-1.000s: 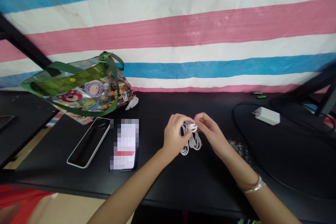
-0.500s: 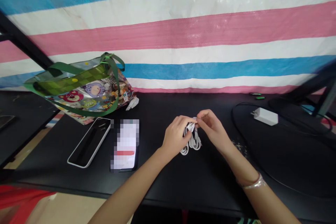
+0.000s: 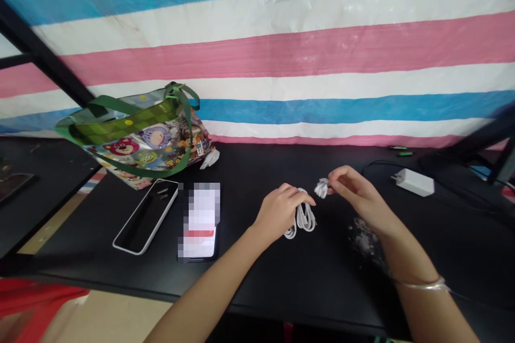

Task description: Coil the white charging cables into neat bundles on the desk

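1. Possible slip of the white cable bundle (image 3: 304,220) from under the left fingers (image 3: 300,198), because of light pressure, with loose loops then on the black table (image 3: 322,289).
2. Possible tangle from too strong a pull by the right fingers (image 3: 336,176); also possible catch in the pale crumbs (image 3: 364,238), at 4 o'clock from the bundle.
3. Bundle: glossy white, in narrow doubled loops, lying near the table's middle.
4. Left fingers: curled closed over the bundle's top. Right fingers: almost closed, pinching a small crumpled white piece (image 3: 322,188) at 1 o'clock from the bundle; any link to the cable impossible to tell.
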